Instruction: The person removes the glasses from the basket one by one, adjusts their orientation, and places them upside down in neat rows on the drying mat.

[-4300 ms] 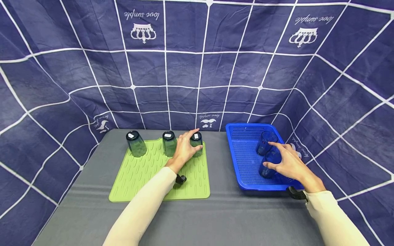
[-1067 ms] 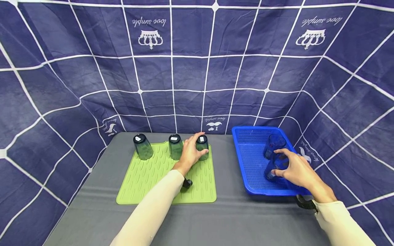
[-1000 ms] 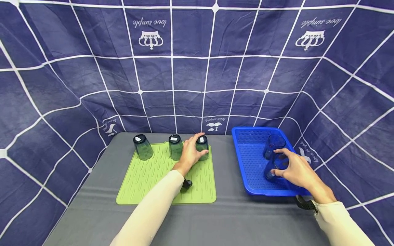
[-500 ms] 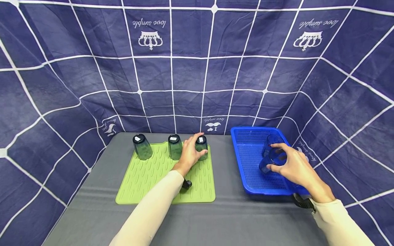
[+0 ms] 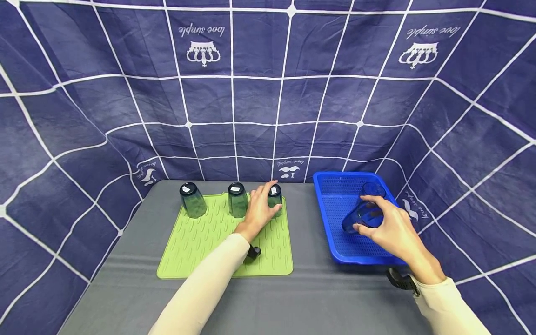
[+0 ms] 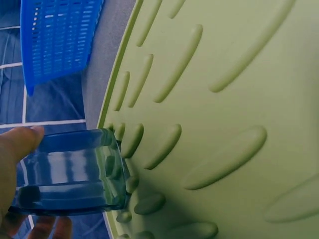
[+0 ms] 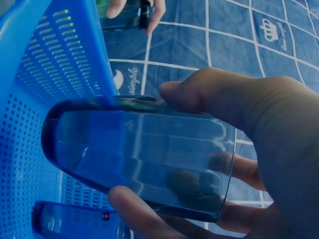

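While both cream sleeves reach in from the near edge of the grey table (image 5: 293, 298), the right hand (image 5: 391, 230) is raised over the blue basket (image 5: 335, 242) with its thumb and fingers curled round a blue tumbler (image 5: 360, 218), which it holds tilted on its side above the basket floor, mouth turned toward the left. The right wrist view shows this grip close up: the thumb lies along the top of the glass, fingertips (image 7: 134, 201) press from below, and the perforated basket wall rises just behind (a second glass lies lower in that view, at the frame's bottom edge). Just beyond the held glass, a second blue tumbler (image 5: 374, 190) stands upright near the basket's far right corner. Left of the basket, well apart from it, a green ridged mat (image 5: 197, 246) lies flat on the table. At the mat's far right corner the left hand (image 5: 259, 211) wraps an upside-down tumbler (image 5: 275, 200), with fingers round its left side and the thumb at its front; the left wrist view shows the glass's rim resting on the mat. Two more inverted tumblers stand along the mat's far edge, one in the middle (image 5: 237, 199) just beside the left hand, and one at the far left corner (image 5: 191, 200). Behind everything hangs a navy cloth (image 5: 268, 93) with a white grid.
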The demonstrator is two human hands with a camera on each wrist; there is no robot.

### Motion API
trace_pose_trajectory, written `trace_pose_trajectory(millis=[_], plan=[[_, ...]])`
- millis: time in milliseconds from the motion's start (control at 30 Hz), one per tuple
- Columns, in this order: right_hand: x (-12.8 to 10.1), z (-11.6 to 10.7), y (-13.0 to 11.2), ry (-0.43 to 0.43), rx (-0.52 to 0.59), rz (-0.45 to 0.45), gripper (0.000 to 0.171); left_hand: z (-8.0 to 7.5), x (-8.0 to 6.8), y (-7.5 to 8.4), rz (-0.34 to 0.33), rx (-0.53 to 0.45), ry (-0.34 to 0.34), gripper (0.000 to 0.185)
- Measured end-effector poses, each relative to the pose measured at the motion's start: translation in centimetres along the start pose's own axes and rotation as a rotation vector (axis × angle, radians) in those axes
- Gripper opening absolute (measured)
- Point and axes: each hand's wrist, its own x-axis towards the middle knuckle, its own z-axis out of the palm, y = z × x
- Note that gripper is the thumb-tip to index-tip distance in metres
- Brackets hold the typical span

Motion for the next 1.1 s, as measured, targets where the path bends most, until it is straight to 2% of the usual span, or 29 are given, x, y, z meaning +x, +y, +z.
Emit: trace_pose_trajectory(millis=[200, 367, 800, 967, 1100], plan=[[-0.2, 0.6, -0.8, 0.058, 0.009, -0.014, 0.083, -1.6, -0.1, 1.9, -0.058, 0.015, -0.080, 0.088], [-0.4, 0.9, -1.5, 0.084, 0.032, -0.017, 0.082, -2.0, -0.2, 2.3, -0.097, 0.025, -0.129, 0.093], [-0.9, 0.9, -2.9, 0.154, 0.054, -0.020, 0.083, -2.6, -0.7, 2.7, -0.090, 0.062, -0.186, 0.097], [-0.6, 0.8, -3.4, 0.175, 0.071, -0.047, 0.083, -3.1, -0.8, 2.7, -0.103, 0.065, -0.184, 0.095], [-0.4, 0.9, -3.8, 0.186, 0.101, -0.065, 0.083, -3.6, -0.8, 2.8, -0.087, 0.073, -0.180, 0.093]])
